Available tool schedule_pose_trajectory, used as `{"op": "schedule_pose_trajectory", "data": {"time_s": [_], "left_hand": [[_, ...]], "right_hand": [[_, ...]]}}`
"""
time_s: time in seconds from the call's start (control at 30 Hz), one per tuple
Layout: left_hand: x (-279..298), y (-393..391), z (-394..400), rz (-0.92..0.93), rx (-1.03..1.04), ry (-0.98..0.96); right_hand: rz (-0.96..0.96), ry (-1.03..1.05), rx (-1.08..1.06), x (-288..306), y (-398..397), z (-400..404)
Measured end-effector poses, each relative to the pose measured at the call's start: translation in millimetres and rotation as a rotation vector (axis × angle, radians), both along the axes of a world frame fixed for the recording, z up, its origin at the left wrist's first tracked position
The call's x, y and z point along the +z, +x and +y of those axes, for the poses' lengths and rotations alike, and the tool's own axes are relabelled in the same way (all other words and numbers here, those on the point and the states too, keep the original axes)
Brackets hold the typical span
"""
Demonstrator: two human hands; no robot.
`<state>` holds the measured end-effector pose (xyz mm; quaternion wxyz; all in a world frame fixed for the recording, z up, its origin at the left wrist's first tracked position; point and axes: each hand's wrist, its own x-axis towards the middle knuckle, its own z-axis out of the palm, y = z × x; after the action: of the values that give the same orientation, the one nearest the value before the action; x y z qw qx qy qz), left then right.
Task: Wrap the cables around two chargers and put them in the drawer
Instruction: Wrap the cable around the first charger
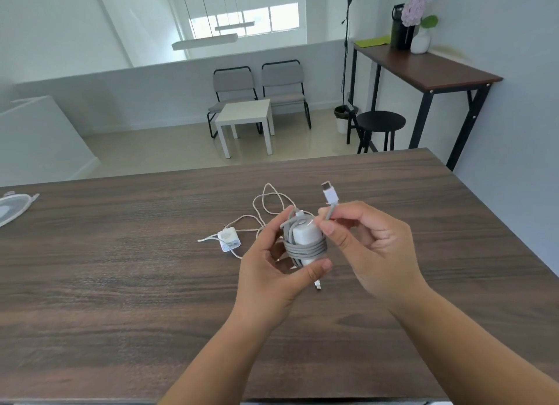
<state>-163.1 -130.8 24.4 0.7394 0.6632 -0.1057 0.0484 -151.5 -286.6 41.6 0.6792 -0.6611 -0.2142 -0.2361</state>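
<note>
Head view: the left hand grips a white square charger block, thumb under it and fingers behind, with a grey braided cable already coiled several turns around its body. Just beside it, the right hand pinches the cable's free end, whose white plug sticks up above the fingers. The hands are close together, above the dark wood-grain table. Beyond the left hand, on the table, lies a second small white charger with its thin white cable lying loose and unwrapped. No drawer is visible. To finish this wrap well, I'd keep the coils pressed with the left thumb while the right hand tucks the short tail under a turn, so nothing springs loose.
</note>
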Motion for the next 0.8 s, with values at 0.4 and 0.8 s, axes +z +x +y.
{"op": "schedule_pose_trajectory", "data": {"time_s": [0.4, 0.8], "left_hand": [[10, 1, 14, -0.187, 0.068, 0.149], [-1, -2, 18, -0.454, 0.192, 0.290]], "right_hand": [[0.018, -0.328, -0.112, 18, -18, -4], [0.334, -0.262, -0.163, 28, -24, 7]]}}
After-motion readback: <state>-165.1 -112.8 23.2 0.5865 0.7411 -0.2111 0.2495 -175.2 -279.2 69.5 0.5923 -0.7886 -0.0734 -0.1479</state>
